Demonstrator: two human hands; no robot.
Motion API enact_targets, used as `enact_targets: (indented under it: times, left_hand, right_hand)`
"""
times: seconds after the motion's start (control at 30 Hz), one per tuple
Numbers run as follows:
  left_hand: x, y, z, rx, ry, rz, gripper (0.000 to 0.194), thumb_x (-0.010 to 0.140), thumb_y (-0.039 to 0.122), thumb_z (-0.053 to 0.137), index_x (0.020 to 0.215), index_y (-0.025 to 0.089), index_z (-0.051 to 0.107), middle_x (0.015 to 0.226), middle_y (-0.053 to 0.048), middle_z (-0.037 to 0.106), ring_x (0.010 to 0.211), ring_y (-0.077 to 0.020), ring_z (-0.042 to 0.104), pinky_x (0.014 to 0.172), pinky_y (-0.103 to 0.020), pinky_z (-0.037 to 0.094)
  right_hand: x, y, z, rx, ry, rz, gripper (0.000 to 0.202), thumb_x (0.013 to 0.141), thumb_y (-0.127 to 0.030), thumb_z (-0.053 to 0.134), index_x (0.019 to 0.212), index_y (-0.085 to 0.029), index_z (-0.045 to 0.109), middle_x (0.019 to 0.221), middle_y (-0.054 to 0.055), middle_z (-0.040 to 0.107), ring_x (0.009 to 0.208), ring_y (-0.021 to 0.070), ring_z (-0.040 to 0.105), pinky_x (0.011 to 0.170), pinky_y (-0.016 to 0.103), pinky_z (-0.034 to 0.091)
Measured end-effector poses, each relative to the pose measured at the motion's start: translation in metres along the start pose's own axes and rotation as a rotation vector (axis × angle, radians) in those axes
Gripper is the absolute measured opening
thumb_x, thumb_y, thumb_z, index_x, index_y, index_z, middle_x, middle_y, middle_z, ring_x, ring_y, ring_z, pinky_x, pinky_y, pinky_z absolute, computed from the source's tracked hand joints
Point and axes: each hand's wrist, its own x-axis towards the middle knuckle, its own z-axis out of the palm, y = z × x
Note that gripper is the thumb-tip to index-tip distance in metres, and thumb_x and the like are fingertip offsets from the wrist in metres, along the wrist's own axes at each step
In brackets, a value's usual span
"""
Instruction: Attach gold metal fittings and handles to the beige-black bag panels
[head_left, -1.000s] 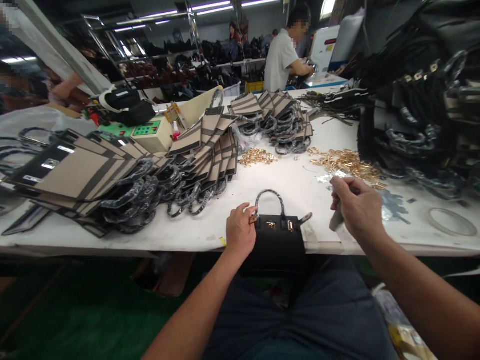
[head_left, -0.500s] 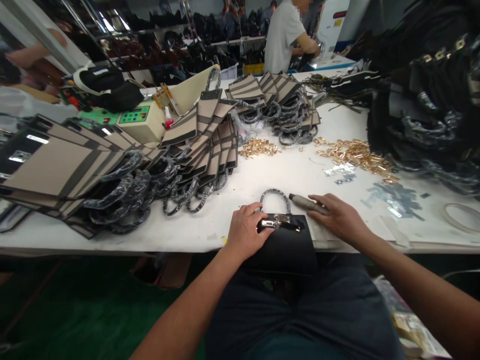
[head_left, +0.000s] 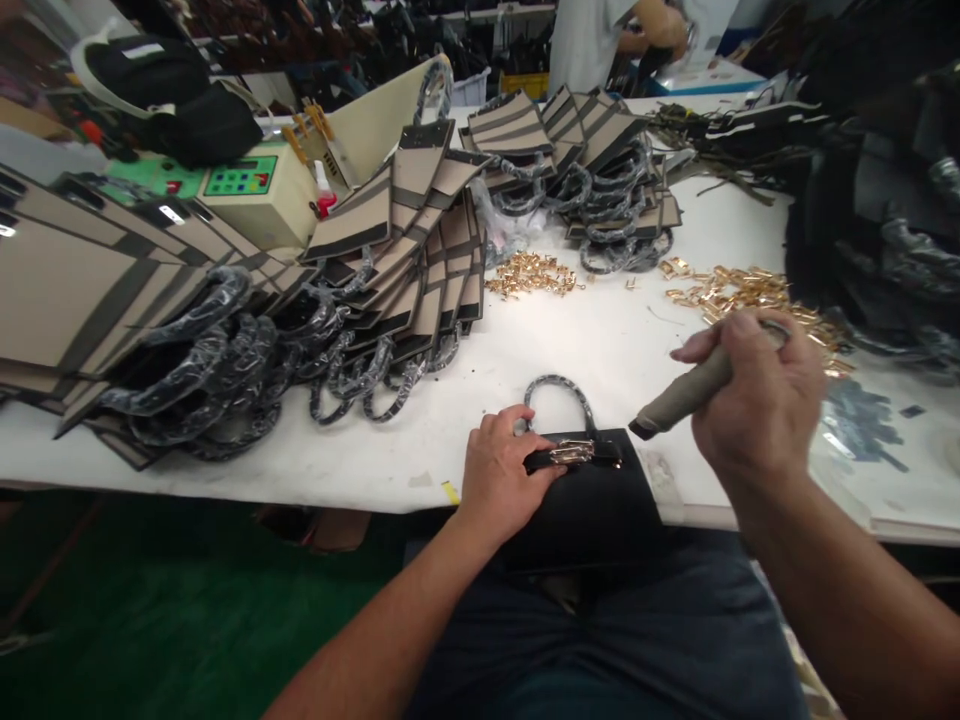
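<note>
A black handbag piece (head_left: pixel 592 510) lies at the table's front edge and hangs over toward my lap. Its plastic-wrapped loop handle (head_left: pixel 561 383) points away from me. Across its top runs a short black strap with a gold metal clasp (head_left: pixel 573 453). My left hand (head_left: pixel 504 462) grips the bag at the left end of this strap, thumb and fingers around it. Raised to the right of the bag, my right hand (head_left: pixel 765 385) is closed around a grey wrapped stick-like tool (head_left: pixel 686 393). The tool's dark end points down and left, apart from the bag; its other end is mostly hidden.
Stacked beige and black bag panels (head_left: pixel 420 250) with wrapped handles fill the left. Small gold fittings (head_left: pixel 532 274) and gold clasp parts (head_left: pixel 739 290) lie in heaps behind. Thin metal plates (head_left: pixel 862 425) lie right. A cream machine (head_left: pixel 262 195) stands back left; a person (head_left: pixel 589 45) works beyond.
My right hand has lifted from the table with the wrapped tool and turned it to point down-left. My left hand stays on the bag. The view has shifted a little.
</note>
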Motion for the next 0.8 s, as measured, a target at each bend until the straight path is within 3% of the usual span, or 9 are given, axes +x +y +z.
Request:
enact_targets:
  times: [0.07,0.17,0.23,0.33,0.5,0.6,0.7,0.8]
  left_hand:
    - [-0.001,0.000,0.000,-0.014,0.015,-0.003,0.022,0.073,0.030,0.097,0.087,0.028,0.080,0.135,-0.004,0.066,0.113,-0.0308,0.060,0.093,-0.050,0.050]
    - [-0.002,-0.002,0.000,-0.008,0.019,0.029,0.025,0.073,0.030,0.097,0.083,0.024,0.075,0.137,-0.006,0.066,0.115,-0.0315,0.061,0.093,-0.050,0.049]
    - [-0.004,-0.003,0.001,0.001,0.013,0.062,0.026,0.075,0.031,0.096,0.081,0.024,0.072,0.137,-0.006,0.068,0.117,-0.0324,0.061,0.093,-0.050,0.049]
    - [-0.005,-0.006,0.002,0.013,0.028,0.106,0.021,0.081,0.033,0.091,0.081,0.026,0.071,0.130,-0.004,0.073,0.119,-0.0325,0.059,0.096,-0.051,0.047]
    - [-0.007,-0.009,0.002,0.016,0.037,0.201,0.012,0.087,0.020,0.079,0.083,0.026,0.070,0.108,-0.001,0.078,0.111,-0.0298,0.059,0.099,-0.050,0.044]
    - [-0.007,-0.010,0.003,0.027,0.024,0.213,0.012,0.087,0.018,0.076,0.082,0.025,0.068,0.105,-0.001,0.078,0.106,-0.0287,0.060,0.095,-0.049,0.044]
    - [-0.007,-0.011,0.005,0.070,0.011,0.232,0.012,0.090,0.024,0.075,0.081,0.025,0.067,0.108,-0.001,0.078,0.107,-0.0295,0.061,0.092,-0.049,0.044]
    - [-0.009,-0.013,0.004,0.094,-0.019,0.278,0.018,0.092,0.035,0.076,0.081,0.025,0.067,0.110,-0.002,0.078,0.109,-0.0308,0.061,0.091,-0.049,0.044]
  right_hand:
    - [0.000,0.004,0.024,0.246,-0.113,0.119,0.020,0.095,-0.045,0.067,0.095,-0.027,0.057,0.076,-0.001,0.065,0.065,0.0211,0.067,0.065,0.036,0.057]
    - [-0.001,0.019,0.055,0.387,-0.249,0.370,0.027,0.091,-0.045,0.073,0.099,-0.025,0.057,0.074,-0.005,0.059,0.053,0.0142,0.057,0.051,0.028,0.051]
    - [-0.003,0.032,0.069,0.433,-0.265,0.525,0.028,0.089,-0.043,0.072,0.105,-0.025,0.059,0.071,-0.007,0.054,0.051,0.0121,0.052,0.048,0.025,0.048]
    - [-0.003,0.049,0.081,0.496,-0.337,0.690,0.030,0.086,-0.038,0.067,0.113,-0.025,0.061,0.076,-0.005,0.056,0.057,0.0132,0.054,0.050,0.025,0.051]
    - [-0.007,0.057,0.088,0.438,-0.482,0.690,0.039,0.082,-0.039,0.079,0.115,-0.024,0.064,0.080,-0.004,0.061,0.070,0.0158,0.064,0.056,0.026,0.057]
    - [-0.012,0.059,0.091,0.441,-0.523,0.643,0.046,0.079,-0.043,0.087,0.114,-0.025,0.064,0.077,-0.006,0.061,0.072,0.0171,0.068,0.063,0.030,0.063]
    - [-0.017,0.064,0.092,0.400,-0.595,0.576,0.043,0.081,-0.045,0.088,0.111,-0.025,0.065,0.077,-0.006,0.063,0.058,0.0114,0.061,0.052,0.024,0.055]
    - [-0.018,0.070,0.094,0.375,-0.580,0.553,0.037,0.084,-0.045,0.085,0.107,-0.024,0.064,0.079,-0.006,0.061,0.053,0.0082,0.053,0.046,0.021,0.047]
